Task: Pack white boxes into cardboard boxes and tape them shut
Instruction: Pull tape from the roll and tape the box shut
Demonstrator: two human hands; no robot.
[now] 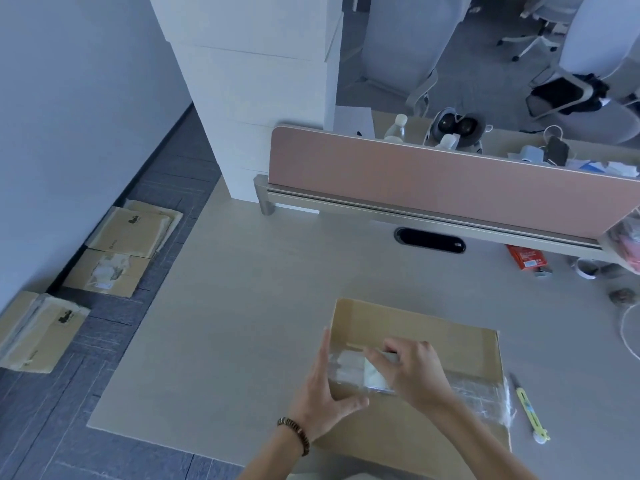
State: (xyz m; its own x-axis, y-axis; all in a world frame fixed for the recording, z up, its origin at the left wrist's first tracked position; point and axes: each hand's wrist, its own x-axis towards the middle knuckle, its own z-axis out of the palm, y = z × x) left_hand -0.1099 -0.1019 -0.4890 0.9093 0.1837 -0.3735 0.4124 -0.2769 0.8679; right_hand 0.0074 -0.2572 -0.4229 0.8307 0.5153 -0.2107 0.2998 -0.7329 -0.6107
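Observation:
A closed cardboard box lies on the desk in front of me, with a strip of clear tape running across its top seam. My left hand presses flat against the box's left side, fingers straight, thumb on top. Over the seam, my right hand grips a roll of clear tape near the left edge. A tall stack of white boxes stands at the far left end of the desk.
A yellow utility knife lies just right of the box. A pink divider bounds the desk's far side, with a red packet and small items near it. Flattened cardboard boxes lie on the floor at left.

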